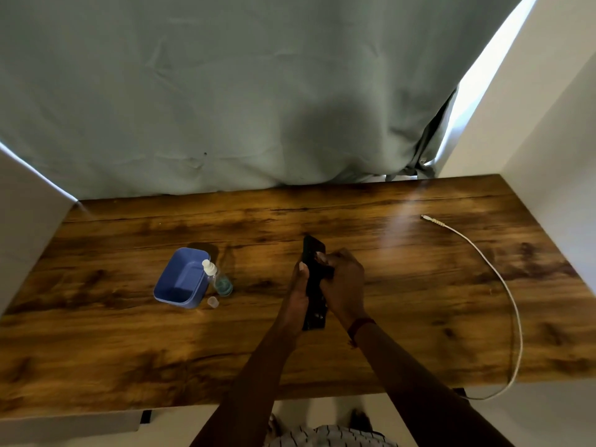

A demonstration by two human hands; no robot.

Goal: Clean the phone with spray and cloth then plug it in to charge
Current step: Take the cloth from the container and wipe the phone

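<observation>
A black phone [311, 251] is held upright above the middle of the wooden table [419, 285]. My left hand [298, 293] grips the phone's left edge. My right hand [343, 285] presses a dark cloth [315, 314] against the phone's face; the cloth hangs down between my hands and hides the phone's lower part. A small clear spray bottle [216, 277] with a white nozzle and blue liquid stands to the left, apart from both hands. A white charging cable [512, 301] lies on the right, its connector [426, 217] pointing toward the table's back.
A blue plastic tub [180, 280] sits beside the spray bottle, with a small clear cap [213, 301] in front of it. A grey-green curtain [225, 91] hangs behind the table, white walls on both sides. The cable drops over the front right edge.
</observation>
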